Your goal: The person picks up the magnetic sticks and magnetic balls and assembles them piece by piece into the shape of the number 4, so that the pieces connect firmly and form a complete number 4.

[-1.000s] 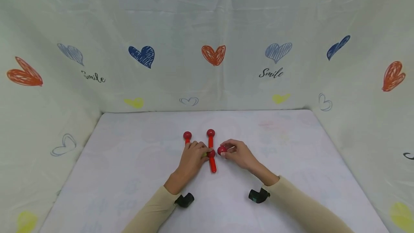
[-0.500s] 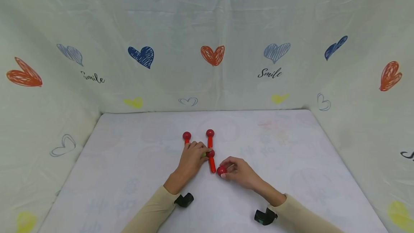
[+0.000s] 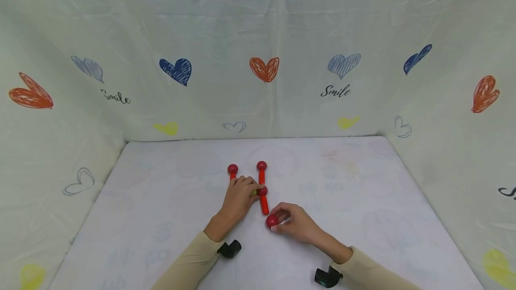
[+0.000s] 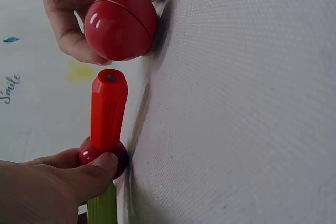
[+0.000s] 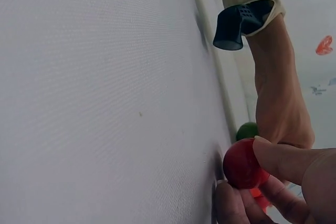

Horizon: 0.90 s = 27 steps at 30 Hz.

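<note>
My left hand (image 3: 238, 198) holds the red ball (image 4: 86, 150) at the joint of a stick-and-ball figure on the table, thumb pressed on it. From that ball a short red rod (image 3: 264, 205) points towards me, its free end showing a dark hole in the left wrist view. A green rod (image 4: 102, 205) runs from the joint under my left hand. My right hand (image 3: 297, 223) pinches a loose red ball (image 3: 272, 222) between thumb and fingers. This ball is just off the rod's free end, with a small gap visible in the left wrist view.
Another red rod (image 3: 262, 176) leads away to a red ball (image 3: 261, 165) at its far end. Left of it, a second red ball (image 3: 232, 169) tops a rod partly covered by my left hand. A green ball (image 5: 247, 131) shows in the right wrist view.
My right hand has brought its red ball from beside the joint towards me, then slightly left, to the red rod's near end. The left hand has stayed in place.
</note>
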Tool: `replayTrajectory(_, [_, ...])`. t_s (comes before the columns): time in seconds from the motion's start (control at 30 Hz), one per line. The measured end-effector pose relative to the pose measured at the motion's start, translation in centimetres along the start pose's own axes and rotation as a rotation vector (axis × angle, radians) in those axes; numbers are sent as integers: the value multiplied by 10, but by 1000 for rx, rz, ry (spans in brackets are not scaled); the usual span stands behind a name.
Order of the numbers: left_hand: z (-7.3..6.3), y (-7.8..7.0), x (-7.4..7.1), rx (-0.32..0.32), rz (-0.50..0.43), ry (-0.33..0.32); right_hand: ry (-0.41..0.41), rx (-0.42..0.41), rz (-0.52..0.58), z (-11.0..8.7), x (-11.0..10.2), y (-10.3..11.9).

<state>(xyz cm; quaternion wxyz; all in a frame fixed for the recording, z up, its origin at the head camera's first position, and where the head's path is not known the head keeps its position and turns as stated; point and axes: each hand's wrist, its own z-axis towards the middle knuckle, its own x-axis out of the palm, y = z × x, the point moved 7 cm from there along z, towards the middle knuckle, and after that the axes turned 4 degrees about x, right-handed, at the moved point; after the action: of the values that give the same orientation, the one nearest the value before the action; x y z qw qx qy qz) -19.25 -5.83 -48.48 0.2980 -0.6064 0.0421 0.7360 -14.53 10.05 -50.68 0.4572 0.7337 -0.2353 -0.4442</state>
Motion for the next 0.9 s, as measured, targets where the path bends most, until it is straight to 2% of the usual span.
replayTrajectory(0.33, [1, 1, 1, -20, -1, 6, -54, 5, -11, 5, 3, 2])
replayTrajectory(0.9, [0, -2, -1, -18, 5, -9, -67, -12, -5, 7, 11, 10])
